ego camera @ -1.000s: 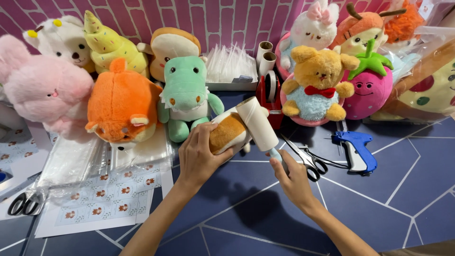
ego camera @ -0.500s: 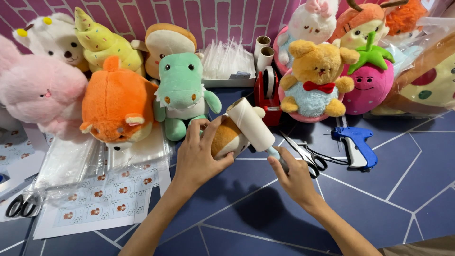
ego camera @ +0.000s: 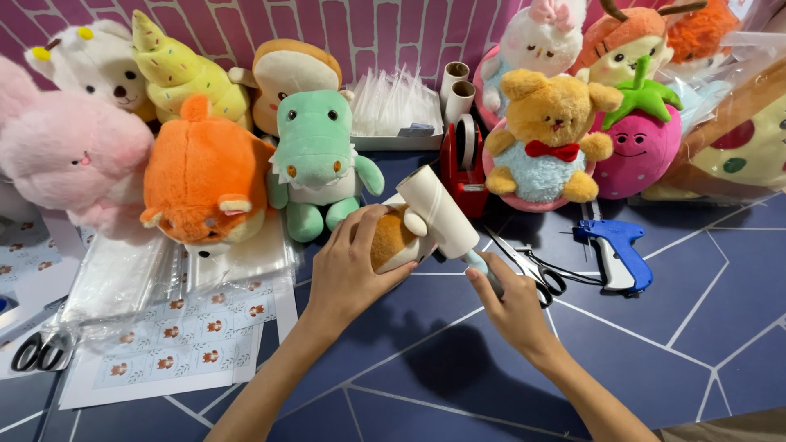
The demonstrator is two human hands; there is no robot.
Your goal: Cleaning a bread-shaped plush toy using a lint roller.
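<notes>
My left hand (ego camera: 348, 274) has its grip clenched around a small tan-and-white plush toy (ego camera: 391, 239), fingers wrapped over the top and thumb underneath, so the toy is lifted just clear of the tabletop (ego camera: 393, 360) and turned toward the roller. My right hand (ego camera: 512, 307) grips the handle of a lint roller (ego camera: 438, 211), fingers closed on it low down, and the white roll lies slantwise against the toy's upper side, touching it. Held this way, one hand steadies the soft thing while the other presses the sticky roll onto its fur; that is how I read the pose.

Just right of my right hand lie scissors (ego camera: 528, 266) with black handles, and beyond them a blue tagging gun (ego camera: 618, 250). Behind the roller stands a red tape dispenser (ego camera: 465, 168), near two cardboard tubes (ego camera: 454, 88) and a tray of clear bags (ego camera: 397, 110). A green crocodile plush (ego camera: 315, 160) and an orange plush (ego camera: 205, 176) sit close on the left, over clear sleeves and a sticker sheet (ego camera: 176, 344). A yellow bear plush (ego camera: 550, 135) and a strawberry plush (ego camera: 637, 143) line the right, against the pink brick wall (ego camera: 393, 33).
</notes>
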